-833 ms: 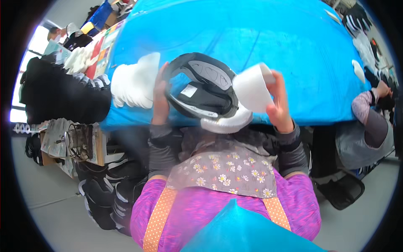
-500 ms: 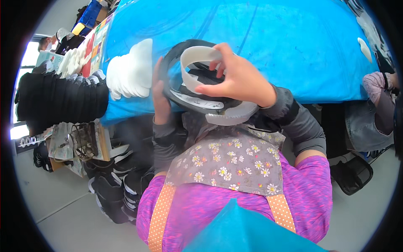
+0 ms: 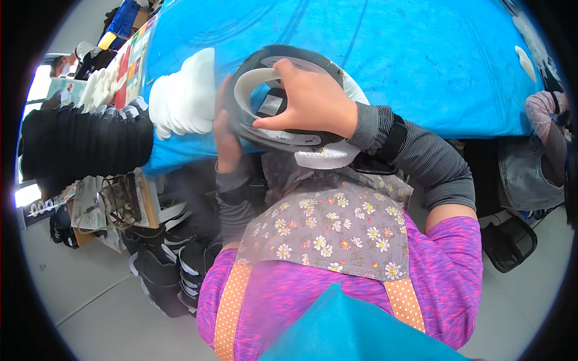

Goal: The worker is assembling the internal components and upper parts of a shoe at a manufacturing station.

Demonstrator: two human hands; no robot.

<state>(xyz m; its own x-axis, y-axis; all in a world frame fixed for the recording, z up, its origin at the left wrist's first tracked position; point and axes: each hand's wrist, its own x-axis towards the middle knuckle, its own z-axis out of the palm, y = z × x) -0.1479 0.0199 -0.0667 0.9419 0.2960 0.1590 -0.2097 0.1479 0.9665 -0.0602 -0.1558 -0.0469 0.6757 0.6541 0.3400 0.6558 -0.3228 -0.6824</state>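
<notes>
A black, rounded piece that looks like a shoe upper [image 3: 254, 137] stands opened out above the near edge of the table. My left hand [image 3: 227, 135] holds its left side, fingers stretched up along the outside. Between thumb and fingers of my right hand [image 3: 319, 102] is a curved white strip [image 3: 242, 96], bent into an arc and lowered inside the black piece. A small whitish label [image 3: 271, 104] shows within. White material with a jagged edge [image 3: 327, 157] sticks out from the piece's near right side. The right hand covers part of the inside.
A row of white sole-shaped pads [image 3: 183, 93] lies left on the blue-covered table [image 3: 409, 60]. Beside it stands a row of black uppers [image 3: 90, 141]. Black shoes [image 3: 162, 274] are below left. Another person's arm [image 3: 545, 117] shows at the right edge.
My right hand has moved left and down with the white strip, which sits further inside the black piece. The black piece has tilted and shifted slightly; my left hand still holds its side.
</notes>
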